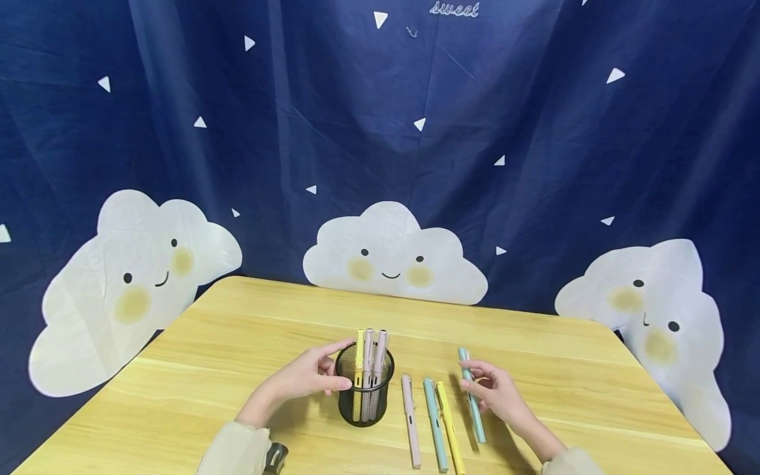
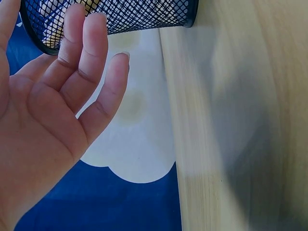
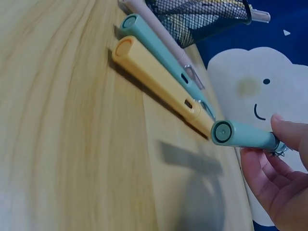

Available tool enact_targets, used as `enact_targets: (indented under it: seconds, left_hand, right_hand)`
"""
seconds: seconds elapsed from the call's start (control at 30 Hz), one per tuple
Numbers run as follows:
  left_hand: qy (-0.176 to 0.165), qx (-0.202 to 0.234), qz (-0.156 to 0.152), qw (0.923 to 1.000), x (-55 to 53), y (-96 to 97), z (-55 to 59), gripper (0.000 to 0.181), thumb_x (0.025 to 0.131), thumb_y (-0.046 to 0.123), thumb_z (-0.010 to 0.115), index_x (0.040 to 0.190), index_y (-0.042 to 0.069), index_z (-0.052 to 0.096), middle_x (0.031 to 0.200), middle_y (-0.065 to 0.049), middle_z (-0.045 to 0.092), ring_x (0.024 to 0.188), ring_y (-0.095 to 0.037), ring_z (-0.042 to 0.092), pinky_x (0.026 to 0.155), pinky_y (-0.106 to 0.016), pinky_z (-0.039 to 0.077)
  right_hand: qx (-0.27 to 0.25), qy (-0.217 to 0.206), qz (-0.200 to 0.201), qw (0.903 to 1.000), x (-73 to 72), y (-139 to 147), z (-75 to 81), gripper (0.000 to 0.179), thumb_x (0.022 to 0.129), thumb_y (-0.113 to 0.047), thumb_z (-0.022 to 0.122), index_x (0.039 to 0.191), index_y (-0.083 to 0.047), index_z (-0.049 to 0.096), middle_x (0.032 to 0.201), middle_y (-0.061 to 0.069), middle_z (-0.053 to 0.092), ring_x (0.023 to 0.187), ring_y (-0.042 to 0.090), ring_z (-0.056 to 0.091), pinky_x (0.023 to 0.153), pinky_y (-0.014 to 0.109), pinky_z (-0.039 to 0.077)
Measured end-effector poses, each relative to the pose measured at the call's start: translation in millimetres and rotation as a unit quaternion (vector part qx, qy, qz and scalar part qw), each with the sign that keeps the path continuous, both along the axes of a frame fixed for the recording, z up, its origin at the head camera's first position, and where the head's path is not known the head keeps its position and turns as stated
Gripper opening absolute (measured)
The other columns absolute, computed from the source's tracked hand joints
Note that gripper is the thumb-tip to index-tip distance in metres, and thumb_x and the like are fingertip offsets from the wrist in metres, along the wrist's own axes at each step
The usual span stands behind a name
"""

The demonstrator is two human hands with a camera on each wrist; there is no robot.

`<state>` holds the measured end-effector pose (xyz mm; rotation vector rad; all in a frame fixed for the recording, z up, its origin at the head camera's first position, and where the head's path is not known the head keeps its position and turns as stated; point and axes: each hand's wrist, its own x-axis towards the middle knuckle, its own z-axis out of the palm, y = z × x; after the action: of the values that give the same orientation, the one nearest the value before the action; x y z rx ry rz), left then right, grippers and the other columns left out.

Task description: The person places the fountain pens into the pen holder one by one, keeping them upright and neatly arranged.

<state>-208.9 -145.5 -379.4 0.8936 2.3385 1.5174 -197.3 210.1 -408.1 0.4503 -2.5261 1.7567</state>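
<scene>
On the table (image 1: 267, 305), left hand (image 1: 305, 375) grips mesh cup (image 1: 347, 405); right of cup, right hand (image 1: 497, 394) pinches teal pen (image 1: 475, 417), apparently lifted, long axis roughly fore-aft.

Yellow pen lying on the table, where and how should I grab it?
I'd pinch the yellow pen across its barrel, on the half nearer you, from above and the right. It lies flat; the teal pen on its left sits close at the clip end, but the gap widens toward you. The right hand holds another teal pen, so free it first.
</scene>
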Motion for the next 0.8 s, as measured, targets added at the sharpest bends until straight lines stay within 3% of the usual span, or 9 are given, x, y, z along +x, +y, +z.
enact_targets:
  seconds: [0.43,0.8]
  left_hand:
    - [-0.002,0.011,-0.008,0.9999,-2.6,-1.1,-1.7,0.075,0.08,0.016,0.068,0.138,-0.005,0.024,0.056,0.002,0.048,0.052,-0.023,0.053,0.048,-0.021,0.04]
    - [-0.003,-0.01,0.003,0.9999,-2.8,-0.8,-0.8,0.077,0.079,0.022,0.068,0.139,-0.001,0.026,0.057,0.001,0.05,0.057,-0.04,0.052,0.047,-0.019,0.037]
  right_hand:
    - [-0.033,0.017,0.008,0.9993,-5.4,-21,5.6,0.039,0.084,-0.001,0.06,0.117,0.015,0.047,0.096,0.023,0.054,0.059,0.01,0.054,0.044,0.034,0.048]
    - [-0.06,0.0,-0.007,0.9982,-8.3,-37,14.6,0.037,0.085,-0.001,0.058,0.119,0.012,0.049,0.095,0.02,0.052,0.064,0.012,0.054,0.047,0.036,0.05]
